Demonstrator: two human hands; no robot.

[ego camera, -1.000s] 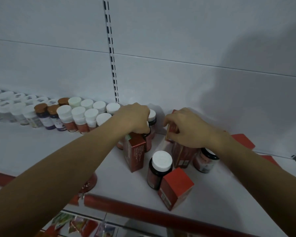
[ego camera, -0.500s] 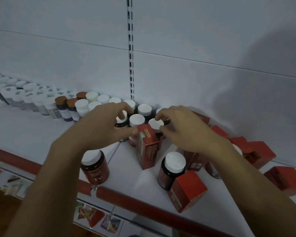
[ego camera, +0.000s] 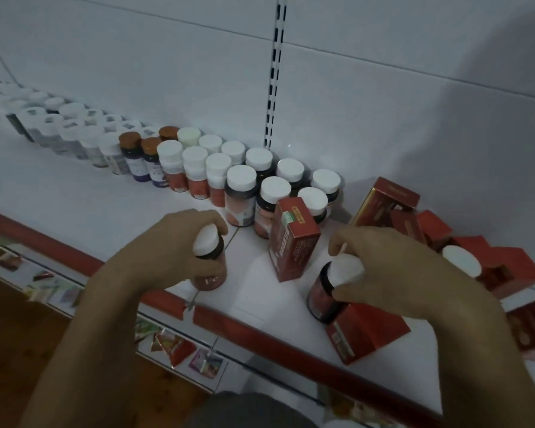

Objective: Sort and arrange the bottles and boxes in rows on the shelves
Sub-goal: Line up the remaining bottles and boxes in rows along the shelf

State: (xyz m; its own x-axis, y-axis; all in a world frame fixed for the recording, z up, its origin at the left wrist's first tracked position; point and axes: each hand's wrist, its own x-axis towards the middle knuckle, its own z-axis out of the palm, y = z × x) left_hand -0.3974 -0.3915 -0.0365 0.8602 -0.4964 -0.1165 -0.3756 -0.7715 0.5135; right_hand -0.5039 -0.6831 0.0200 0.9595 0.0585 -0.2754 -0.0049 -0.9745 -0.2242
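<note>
My left hand (ego camera: pixel 170 245) grips a dark red bottle with a white cap (ego camera: pixel 212 270) near the shelf's front edge. My right hand (ego camera: pixel 393 270) is closed around another dark red, white-capped bottle (ego camera: pixel 322 295) further right. Between them a red box (ego camera: pixel 292 239) stands upright. Behind it, white-capped red bottles (ego camera: pixel 241 193) stand in rows against the back wall, with brown-capped purple bottles (ego camera: pixel 132 152) and white bottles (ego camera: pixel 74 134) to their left. Several red boxes (ego camera: pixel 488 267) lie jumbled at the right, one red box (ego camera: pixel 365 332) just in front of my right hand.
The white shelf (ego camera: pixel 74 205) has a red front rail (ego camera: pixel 260 332). A slotted upright (ego camera: pixel 275 72) runs up the white back wall. Another white-capped bottle (ego camera: pixel 460 261) lies among the boxes at right. Coloured packets (ego camera: pixel 173 344) show on a lower level.
Both hands have drawn back from the bottle rows toward the front edge. Each hand has closed on a white-capped red bottle; the view has shifted right.
</note>
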